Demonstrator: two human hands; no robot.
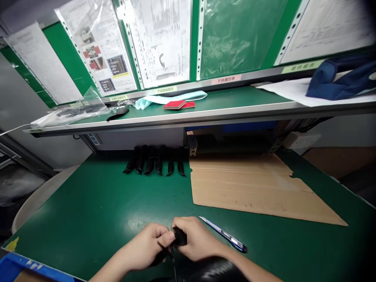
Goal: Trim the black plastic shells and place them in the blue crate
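Both my hands meet low at the front of the green table [96, 211]. My left hand [147, 246] and my right hand [195, 239] are closed around a small black part [179, 237] held between them; its shape is mostly hidden by my fingers. A thin black strand hangs down from it. A blue utility knife [225, 234] lies on the table just right of my right hand. Farther back, a row of several black plastic pieces [154, 164] lies under the shelf.
A flat cardboard sheet [252, 188] covers the table's right middle. The shelf [188, 113] above holds a red pad [178, 104], a light blue strip, clear bags and a dark blue bag [343, 80]. Document sleeves hang on the green back board. A blue bin corner [17, 266] sits at bottom left.
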